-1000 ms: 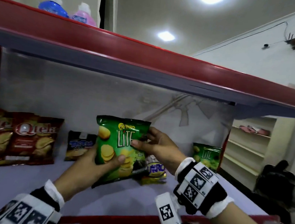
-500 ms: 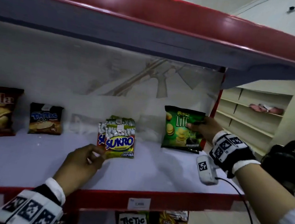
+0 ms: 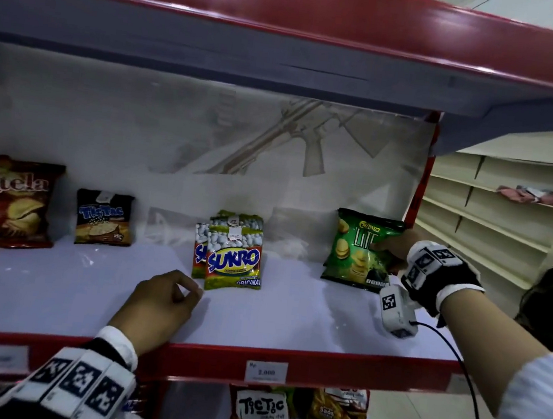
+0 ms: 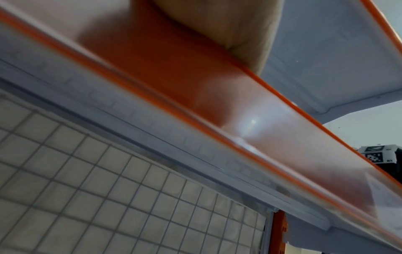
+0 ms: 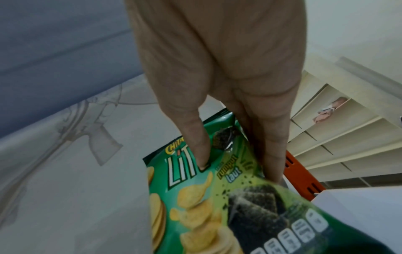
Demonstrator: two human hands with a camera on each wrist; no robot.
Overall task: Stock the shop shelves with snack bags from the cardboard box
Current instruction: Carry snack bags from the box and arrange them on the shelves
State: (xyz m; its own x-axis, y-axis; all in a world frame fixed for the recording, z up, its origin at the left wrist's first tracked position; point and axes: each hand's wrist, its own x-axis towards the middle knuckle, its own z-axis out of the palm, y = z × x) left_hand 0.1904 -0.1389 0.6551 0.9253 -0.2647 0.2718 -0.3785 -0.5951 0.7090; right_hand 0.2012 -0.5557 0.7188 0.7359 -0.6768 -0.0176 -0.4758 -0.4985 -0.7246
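A green Lite chip bag point(image 3: 354, 252) stands upright at the right end of the white shelf point(image 3: 290, 317), in front of a second green bag. My right hand point(image 3: 385, 252) grips its right edge. In the right wrist view the thumb point(image 5: 201, 151) presses on the bag's point(image 5: 195, 214) front and the other fingers point(image 5: 272, 163) reach behind its edge. My left hand point(image 3: 168, 300) rests on the shelf just in front of the Sukro bags point(image 3: 233, 256), fingers loosely curled and holding nothing. The cardboard box is out of view.
Further left on the shelf stand a black Tic Tac bag point(image 3: 103, 219) and a red Qtela bag point(image 3: 4, 199). The red upper shelf point(image 3: 289, 21) hangs low overhead. More snack bags point(image 3: 260, 414) sit on the shelf below. The red shelf lip point(image 4: 217, 120) fills the left wrist view.
A second ago both hands held the green bag mid-shelf. My right hand carried it to the right end and stood it there; my left hand let go and came down onto the shelf.
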